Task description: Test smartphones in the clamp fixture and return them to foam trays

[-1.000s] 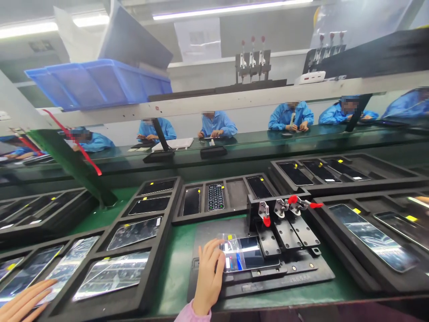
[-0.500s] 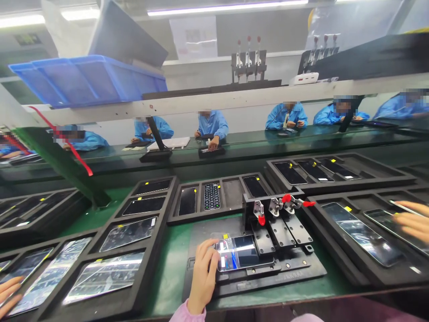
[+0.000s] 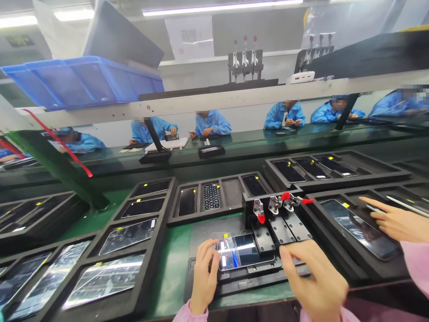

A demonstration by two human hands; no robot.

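Observation:
A smartphone (image 3: pixel 246 250) with a yellow tag and a clear film over its left part lies in a black clamping fixture (image 3: pixel 231 286). My left hand (image 3: pixel 204 275) has its fingers and thumb curled on the phone's left end. At the front right of the fixture is my right hand (image 3: pixel 317 279), thumb and forefinger tips brought together beside the black pressure plates (image 3: pixel 283 230). Whether anything is pinched there is hidden. Above the plates are metal toggle clamps (image 3: pixel 275 205) with red handle tips.
A co-worker's hand (image 3: pixel 398 219), holding a small dark item, hovers over a foam tray (image 3: pixel 355 268) at right. Foam trays (image 3: pixel 140 273) with phones flank the fixture; another tray (image 3: pixel 229 192) lies behind. A shelf rail (image 3: pixel 208 99) crosses above, carrying a blue bin (image 3: pixel 100 82).
My right hand has come into view at the fixture's front right. My left hand stays on the phone. The co-worker's hand at right has moved leftward; the hand at far left has gone.

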